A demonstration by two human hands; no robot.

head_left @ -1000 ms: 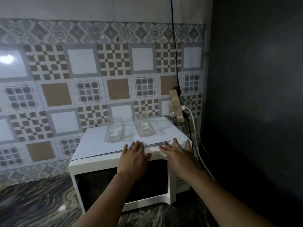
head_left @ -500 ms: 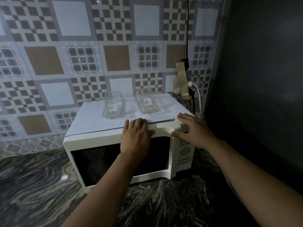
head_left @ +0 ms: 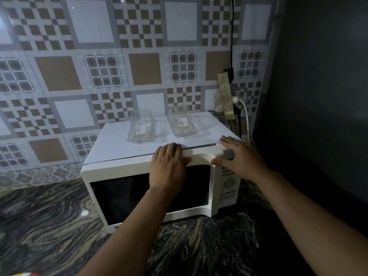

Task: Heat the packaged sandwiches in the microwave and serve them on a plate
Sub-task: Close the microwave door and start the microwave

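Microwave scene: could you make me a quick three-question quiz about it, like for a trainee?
1. True or false: the microwave door is shut.
2. How many clear plastic packages lie on top of the microwave? A) one B) two C) three
3. Fill in: the left hand lies flat on the door's top edge, while the right hand rests at the ____ top corner.

Key: 1 true. 2 B, the left package and the right package, lying apart. 3 right.
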